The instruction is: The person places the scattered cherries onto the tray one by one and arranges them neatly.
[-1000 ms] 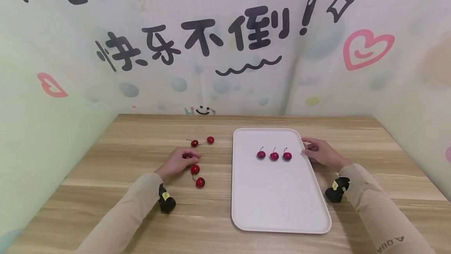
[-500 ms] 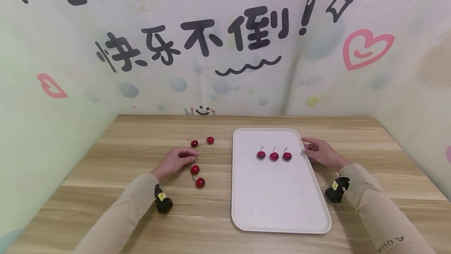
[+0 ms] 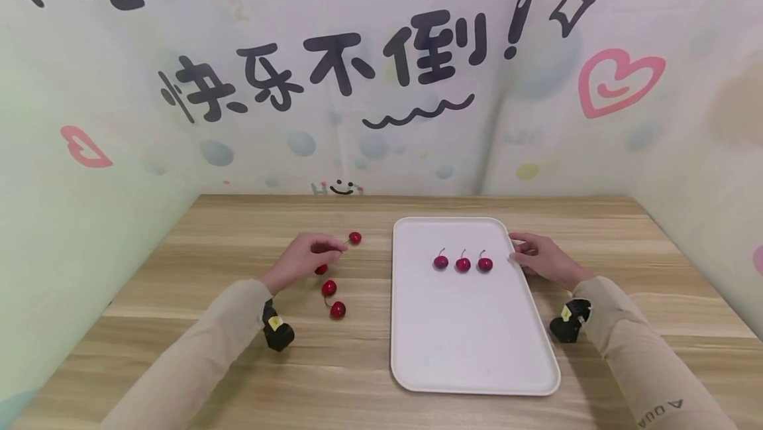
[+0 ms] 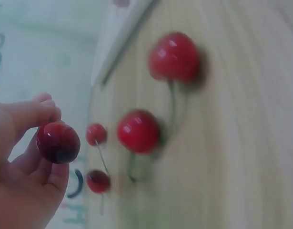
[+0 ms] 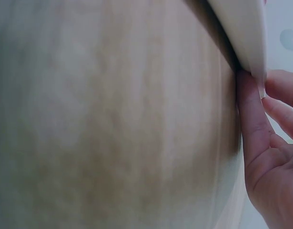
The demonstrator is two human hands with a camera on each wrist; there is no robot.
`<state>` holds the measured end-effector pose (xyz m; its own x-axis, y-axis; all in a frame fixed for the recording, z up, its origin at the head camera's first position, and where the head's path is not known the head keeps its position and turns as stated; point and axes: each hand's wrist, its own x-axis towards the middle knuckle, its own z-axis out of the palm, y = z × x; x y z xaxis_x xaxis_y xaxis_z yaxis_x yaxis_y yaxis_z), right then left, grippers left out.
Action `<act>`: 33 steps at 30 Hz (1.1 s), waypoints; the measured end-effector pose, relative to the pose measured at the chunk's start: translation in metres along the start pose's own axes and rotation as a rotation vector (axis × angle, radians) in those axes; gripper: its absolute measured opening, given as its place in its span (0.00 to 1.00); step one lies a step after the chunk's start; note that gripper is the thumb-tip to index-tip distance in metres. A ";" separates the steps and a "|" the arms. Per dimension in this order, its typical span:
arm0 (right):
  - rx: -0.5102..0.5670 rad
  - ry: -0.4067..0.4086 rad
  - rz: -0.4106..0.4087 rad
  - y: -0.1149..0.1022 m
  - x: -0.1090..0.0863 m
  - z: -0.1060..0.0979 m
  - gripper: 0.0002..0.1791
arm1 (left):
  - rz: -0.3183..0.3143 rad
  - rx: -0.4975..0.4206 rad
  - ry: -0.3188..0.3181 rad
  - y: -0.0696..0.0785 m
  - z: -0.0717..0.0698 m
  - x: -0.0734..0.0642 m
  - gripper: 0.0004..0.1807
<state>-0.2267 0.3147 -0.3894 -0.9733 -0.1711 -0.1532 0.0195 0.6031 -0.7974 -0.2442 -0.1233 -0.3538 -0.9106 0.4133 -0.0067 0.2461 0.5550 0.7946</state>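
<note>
My left hand (image 3: 305,259) is raised over the left part of the table, pinching a dark red cherry (image 4: 58,142) that hangs beneath its fingers. On the wood nearby lie two cherries, one nearer (image 3: 338,310) and one just behind it (image 3: 329,287). Farther back is another cherry (image 3: 355,238); the left wrist view also shows a darker cherry (image 4: 98,181) there, which the hand covers in the head view. At the right side of a white tray (image 3: 471,330), my right hand (image 3: 545,259) grips the rim between thumb and fingers. Three stemmed cherries (image 3: 463,264) stand in a row inside the tray.
The wooden table (image 3: 208,364) ends at a printed fabric backdrop (image 3: 268,152) at the back and sides. A black wrist camera (image 3: 277,330) hangs under the left wrist, and another camera (image 3: 569,321) under the right.
My left hand first drew slightly left, then rose and moved away from me and to the right. A cherry now shows beneath it, off the table. The right hand and tray stay still.
</note>
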 end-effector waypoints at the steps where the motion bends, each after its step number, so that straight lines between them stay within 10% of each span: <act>1: -0.001 0.001 0.002 0.000 0.000 0.000 0.30 | -0.002 0.003 -0.004 0.003 0.001 0.002 0.12; 20: 0.003 0.003 0.002 0.000 0.000 0.000 0.30 | -0.026 -0.112 -0.012 0.057 0.043 0.035 0.13; 33: 0.015 0.001 0.005 0.000 0.000 0.000 0.31 | -0.071 -0.164 -0.013 0.067 0.083 0.059 0.13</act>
<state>-0.2266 0.3144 -0.3897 -0.9734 -0.1676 -0.1563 0.0273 0.5924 -0.8051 -0.2541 -0.0017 -0.3511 -0.9193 0.3867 -0.0732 0.1230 0.4588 0.8800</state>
